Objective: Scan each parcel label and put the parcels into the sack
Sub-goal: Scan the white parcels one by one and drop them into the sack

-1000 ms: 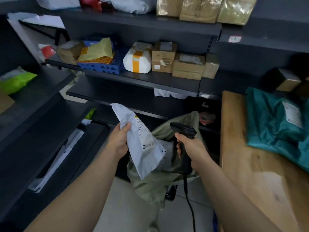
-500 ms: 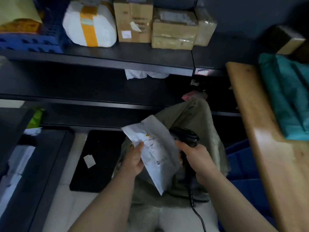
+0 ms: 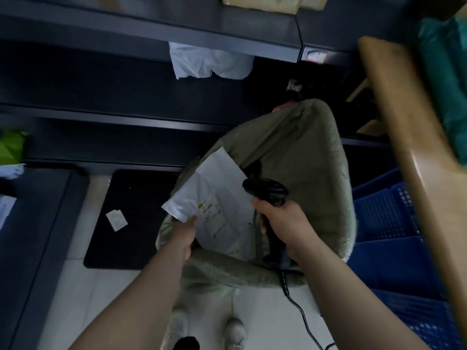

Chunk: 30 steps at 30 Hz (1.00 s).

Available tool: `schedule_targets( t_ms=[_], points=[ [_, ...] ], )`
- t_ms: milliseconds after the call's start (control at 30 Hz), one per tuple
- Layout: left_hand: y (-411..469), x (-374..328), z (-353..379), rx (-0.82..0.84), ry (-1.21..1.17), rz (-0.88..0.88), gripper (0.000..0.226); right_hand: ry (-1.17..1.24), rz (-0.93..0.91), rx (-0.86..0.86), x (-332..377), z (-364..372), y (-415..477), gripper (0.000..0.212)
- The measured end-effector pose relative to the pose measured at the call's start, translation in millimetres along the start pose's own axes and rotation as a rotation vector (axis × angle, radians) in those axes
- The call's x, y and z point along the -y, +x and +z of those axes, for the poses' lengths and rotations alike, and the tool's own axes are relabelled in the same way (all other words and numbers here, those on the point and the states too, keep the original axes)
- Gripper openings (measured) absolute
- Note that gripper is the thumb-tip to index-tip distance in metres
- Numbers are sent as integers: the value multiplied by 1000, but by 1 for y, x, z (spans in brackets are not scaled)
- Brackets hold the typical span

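Observation:
A white flat parcel point(image 3: 217, 198) with a printed label lies tilted across the open mouth of the grey-green sack point(image 3: 303, 157), its lower end inside. My left hand point(image 3: 185, 234) grips the parcel's near left corner at the sack's rim. My right hand point(image 3: 285, 224) is closed around the handle of a black corded barcode scanner point(image 3: 265, 189), whose head sits right beside the parcel's right edge, over the sack opening. The scanner's cable trails down to the floor.
Dark shelving point(image 3: 151, 29) runs across the back and left, with a white bag point(image 3: 209, 61) under the top shelf. A wooden table point(image 3: 414, 152) with a teal parcel point(image 3: 444, 72) is at the right, blue crates point(image 3: 394, 238) beneath it. A black floor mat point(image 3: 129, 218) lies left of the sack.
My view has tipped down over the sack. My left hand has lowered the white parcel from chest height into the sack's mouth, and the scanner hand has come down alongside it.

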<state>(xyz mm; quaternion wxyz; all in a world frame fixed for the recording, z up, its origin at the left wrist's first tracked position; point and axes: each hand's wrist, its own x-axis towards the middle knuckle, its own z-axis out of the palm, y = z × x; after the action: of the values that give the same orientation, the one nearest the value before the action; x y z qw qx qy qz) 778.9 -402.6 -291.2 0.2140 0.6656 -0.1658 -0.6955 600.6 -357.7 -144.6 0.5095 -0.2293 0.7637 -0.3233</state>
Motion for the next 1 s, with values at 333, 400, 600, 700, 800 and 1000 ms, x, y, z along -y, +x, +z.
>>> schedule_targets(
  t_ms=[333,400,600,700,800,1000],
  points=[
    [-185,-38,-13,-101,872,606,13,23,-74,97,41,-42,-125,40],
    [-229,-41,-11,-128,1050,732,26,33,-103,108,43,-54,-159,39],
    [-354,-29,7,-209,1449,1136,33,123,-184,36,25,-96,-263,34],
    [-404,-5,17,-151,1555,1236,36,153,-237,-26,0,-122,-313,33],
    [-448,23,29,-80,1589,1310,36,159,-251,-80,-27,-155,-359,35],
    [-512,75,83,57,1647,1473,30,165,-200,-240,-81,-241,-422,33]
  ],
)
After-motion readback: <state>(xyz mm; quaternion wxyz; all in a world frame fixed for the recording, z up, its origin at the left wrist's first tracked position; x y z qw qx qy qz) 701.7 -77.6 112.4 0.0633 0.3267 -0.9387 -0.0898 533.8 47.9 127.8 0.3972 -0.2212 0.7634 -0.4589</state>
